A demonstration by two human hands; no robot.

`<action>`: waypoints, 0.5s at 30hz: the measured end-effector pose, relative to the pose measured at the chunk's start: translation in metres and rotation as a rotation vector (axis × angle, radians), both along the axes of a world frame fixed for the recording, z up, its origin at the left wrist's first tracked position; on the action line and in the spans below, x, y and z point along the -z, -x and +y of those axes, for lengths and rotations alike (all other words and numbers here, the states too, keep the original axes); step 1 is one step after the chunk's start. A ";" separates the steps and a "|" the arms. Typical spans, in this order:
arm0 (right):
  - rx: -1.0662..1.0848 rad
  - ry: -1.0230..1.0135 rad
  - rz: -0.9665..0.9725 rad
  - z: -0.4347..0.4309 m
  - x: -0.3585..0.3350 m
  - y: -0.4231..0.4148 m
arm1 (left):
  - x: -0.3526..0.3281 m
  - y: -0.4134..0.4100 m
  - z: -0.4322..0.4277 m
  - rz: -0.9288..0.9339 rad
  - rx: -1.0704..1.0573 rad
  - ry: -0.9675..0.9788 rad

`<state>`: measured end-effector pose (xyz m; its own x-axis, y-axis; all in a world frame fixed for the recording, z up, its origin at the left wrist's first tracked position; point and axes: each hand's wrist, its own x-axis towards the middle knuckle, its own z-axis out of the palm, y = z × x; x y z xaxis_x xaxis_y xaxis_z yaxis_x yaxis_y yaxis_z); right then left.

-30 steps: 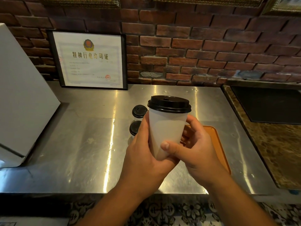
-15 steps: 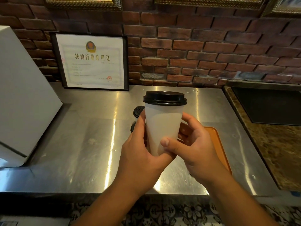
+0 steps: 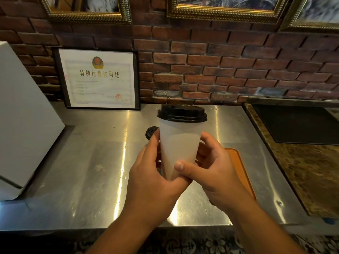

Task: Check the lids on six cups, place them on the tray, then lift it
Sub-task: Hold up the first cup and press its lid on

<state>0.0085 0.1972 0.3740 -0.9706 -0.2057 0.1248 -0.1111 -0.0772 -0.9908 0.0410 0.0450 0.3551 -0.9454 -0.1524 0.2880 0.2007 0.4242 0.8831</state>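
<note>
At the far left of the frame a white box-shaped appliance (image 3: 23,116) sits on the stainless steel counter (image 3: 82,176). Right of it, in the upper left, a framed certificate (image 3: 99,78) leans against the brick wall (image 3: 229,70), with gilt picture frames (image 3: 225,10) along the top edge. Just left of centre, the black lid of another cup (image 3: 151,132) peeks out from behind the held cup (its body is hidden). The left hand (image 3: 152,180) wraps the lower part of a white takeaway cup (image 3: 178,145) from the left and underneath, fingers closed around its base. The cup is held upright in the middle of the frame, above the counter, its black lid (image 3: 182,113) seated on top. The right hand (image 3: 218,173) grips the cup from the right, thumb pressed across its lower front. Behind that hand an orange tray (image 3: 242,165) lies flat on the counter. In the right of the frame a brown stone worktop (image 3: 311,176) holds a dark inset panel (image 3: 297,123).
</note>
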 end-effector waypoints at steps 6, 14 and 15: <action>0.077 -0.052 0.074 -0.003 -0.008 0.001 | -0.005 0.006 0.001 0.002 0.008 0.031; 0.017 -0.015 0.110 -0.002 -0.024 0.000 | -0.023 0.011 -0.003 0.081 0.008 0.024; 0.027 -0.017 0.116 -0.002 -0.025 0.000 | -0.023 0.012 -0.004 0.082 0.014 0.030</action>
<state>0.0086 0.1956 0.3989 -0.9551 -0.1830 0.2329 -0.2264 -0.0558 -0.9724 0.0295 0.0415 0.3778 -0.9203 -0.1299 0.3690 0.2778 0.4469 0.8503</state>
